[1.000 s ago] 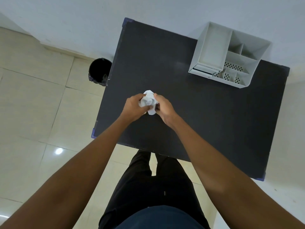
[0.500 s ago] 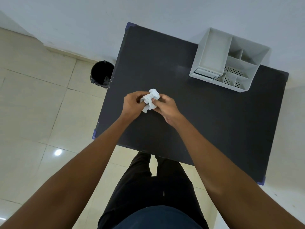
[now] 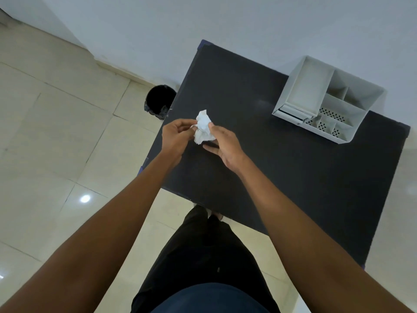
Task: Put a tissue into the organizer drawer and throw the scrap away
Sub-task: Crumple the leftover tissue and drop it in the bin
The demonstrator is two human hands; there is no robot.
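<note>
Above black table (image 3: 282, 168), crumpled tissue (image 3: 203, 128) pinched between left hand (image 3: 177, 137) and right hand (image 3: 225, 145).

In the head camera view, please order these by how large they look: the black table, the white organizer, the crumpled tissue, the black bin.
1. black table
2. white organizer
3. black bin and crumpled tissue: they look alike, and the tissue is nearer the camera, so unranked.

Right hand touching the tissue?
Touching. Head view shows the right hand with a fingertip pressed against the crumpled tissue, no gap.
</note>
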